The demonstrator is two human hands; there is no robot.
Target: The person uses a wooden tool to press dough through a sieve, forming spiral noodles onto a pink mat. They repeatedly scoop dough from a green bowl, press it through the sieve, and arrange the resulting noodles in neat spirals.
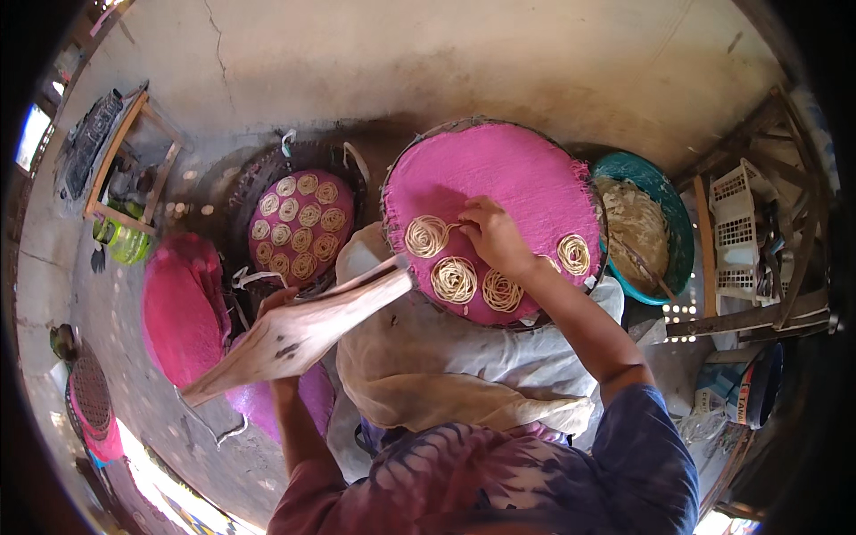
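My left hand [275, 301] grips a pale wooden board [299, 332], tilted and partly hiding that hand. Fingertips of my right hand [496, 239] are pinched at the loose end of a coiled dough strand [426, 236]. This coil lies at the left of a round tray covered in pink cloth [490, 174]. Along the tray's near side lie more coils, among them a thick coil [454, 280], another coil [503, 291] and one at the right edge [573, 254]. My right forearm partly covers a further coil.
Left of the tray, a second round pink-covered tray [265, 209] bears several coils. A teal basin [685, 254] of pale dough with a stick stands to the right. Pink cloth bundles [183, 303] lie left. A white plastic basket [733, 230] and a bucket [758, 383] are far right.
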